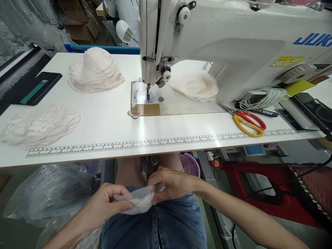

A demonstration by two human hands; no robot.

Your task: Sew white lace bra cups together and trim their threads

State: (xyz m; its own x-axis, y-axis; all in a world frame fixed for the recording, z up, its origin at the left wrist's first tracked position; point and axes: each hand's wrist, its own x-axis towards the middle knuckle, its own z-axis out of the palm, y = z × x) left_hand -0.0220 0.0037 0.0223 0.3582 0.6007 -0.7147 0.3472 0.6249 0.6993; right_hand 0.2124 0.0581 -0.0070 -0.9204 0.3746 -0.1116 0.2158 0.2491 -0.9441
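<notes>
Over my lap, a small piece of sheer white fabric with lace (143,201) is stretched between my hands. My left hand (114,200) pinches its left end between thumb and curled fingers. At the other end, my right hand (169,183) grips the fabric with thumb and fingers closed. Both hands are below the table's front edge. On the white table (103,121) stand a lace pile with a rounded top (95,69) and a flatter lace pile (41,124) at the left. Cream fabric pieces (197,85) lie behind the sewing machine's needle.
A white sewing machine (228,41) spans the table's back right. Red and yellow scissors (247,121), a coiled pale cord (263,98) and a dark phone-shaped object (38,88) lie on the table. A purple basket (190,164) and plastic bags (54,190) are below.
</notes>
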